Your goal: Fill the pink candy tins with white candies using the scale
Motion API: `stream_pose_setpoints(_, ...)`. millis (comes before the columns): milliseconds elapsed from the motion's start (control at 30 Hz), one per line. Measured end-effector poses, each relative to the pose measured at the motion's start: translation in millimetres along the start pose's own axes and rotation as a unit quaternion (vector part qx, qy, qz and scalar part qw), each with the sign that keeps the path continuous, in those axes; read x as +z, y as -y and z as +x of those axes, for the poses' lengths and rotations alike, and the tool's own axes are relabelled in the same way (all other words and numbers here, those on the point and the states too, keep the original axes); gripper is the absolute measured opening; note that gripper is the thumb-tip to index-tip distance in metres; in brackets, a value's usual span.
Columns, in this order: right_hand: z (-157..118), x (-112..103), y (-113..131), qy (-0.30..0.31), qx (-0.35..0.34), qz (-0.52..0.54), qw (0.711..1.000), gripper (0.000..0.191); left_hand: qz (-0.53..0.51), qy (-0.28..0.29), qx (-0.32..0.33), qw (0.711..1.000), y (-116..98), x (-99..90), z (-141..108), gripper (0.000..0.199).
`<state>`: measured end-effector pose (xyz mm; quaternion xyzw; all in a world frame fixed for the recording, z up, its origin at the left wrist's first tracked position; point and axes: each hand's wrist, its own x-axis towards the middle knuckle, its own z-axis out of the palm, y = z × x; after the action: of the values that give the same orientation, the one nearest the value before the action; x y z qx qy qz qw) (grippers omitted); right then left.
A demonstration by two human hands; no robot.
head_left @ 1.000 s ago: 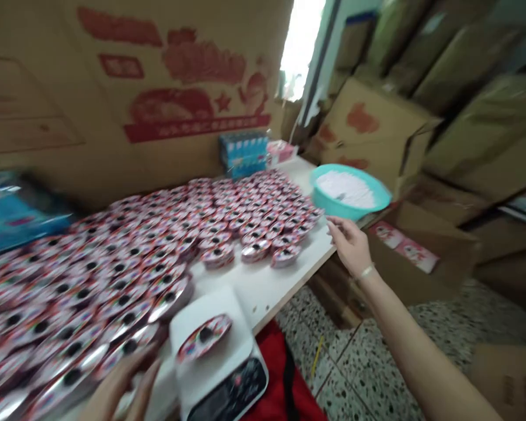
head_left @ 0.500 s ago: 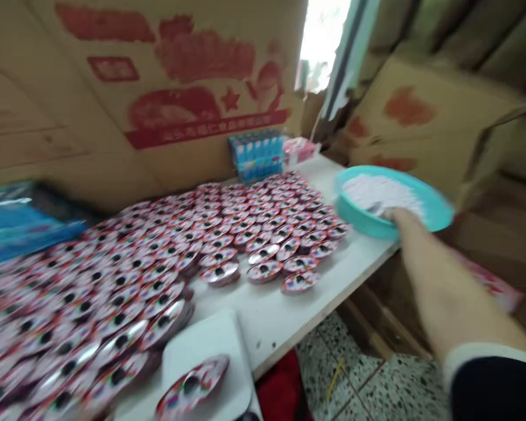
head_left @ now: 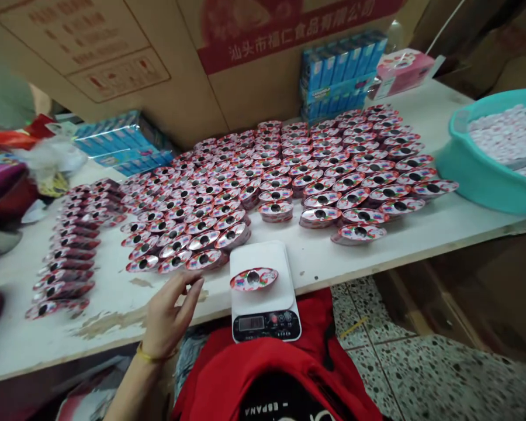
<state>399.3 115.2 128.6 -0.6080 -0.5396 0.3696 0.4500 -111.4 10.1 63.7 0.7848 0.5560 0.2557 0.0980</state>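
My left hand, a yellow band on its wrist, is at the table's front edge. Its fingers are loosely curled, thumb apart from forefinger, and I see nothing in them. The fingertips are just below the front row of small pink-and-red printed packs; whether they touch is unclear. To the hand's right, one such pack, oval on top with a dark round centre, stands on a white digital scale; its display is too blurred to read. A turquoise basin of small white pieces holds a metal utensil. My right hand is out of view.
More packs line the left side. Blue boxed bundles and a pink box stand along the back, before a large carton. The white table ends close to my red garment; tiled floor lies below right.
The view has swung right to left, so the basin is now at the right edge. My right hand, earlier at the basin, has left view. My left hand has come into view.
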Motion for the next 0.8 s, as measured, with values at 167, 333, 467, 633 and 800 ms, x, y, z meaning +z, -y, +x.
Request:
stream_pose_setpoints(167,-34.3,49.0,45.0,0.008,-0.032,-0.015,0.999,0.015,-0.040,-0.008,0.013,0.999,-0.7,5.0,-13.5,0.012)
stream_pose_setpoints(333,-99.4,177.4,81.8,0.264,-0.086,-0.149,0.949,0.010,-0.082,-0.002,0.031,0.996,3.9,7.8,-30.9,0.014)
stream_pose_setpoints(467,-119.4,230.1,88.0,0.308,-0.126,-0.303,0.893,0.014,-0.114,-0.004,0.052,0.992,8.9,9.6,-43.4,0.013)
stream_pose_setpoints(633,-118.6,250.0,81.8,0.354,-0.106,-0.409,0.834,0.018,-0.133,-0.017,0.049,0.990,13.9,13.0,-54.1,0.014)
stream_pose_setpoints(800,-116.9,256.7,80.4,0.324,-0.100,-0.383,0.859,0.022,-0.139,-0.019,0.019,0.990,17.8,14.5,-60.2,0.017)
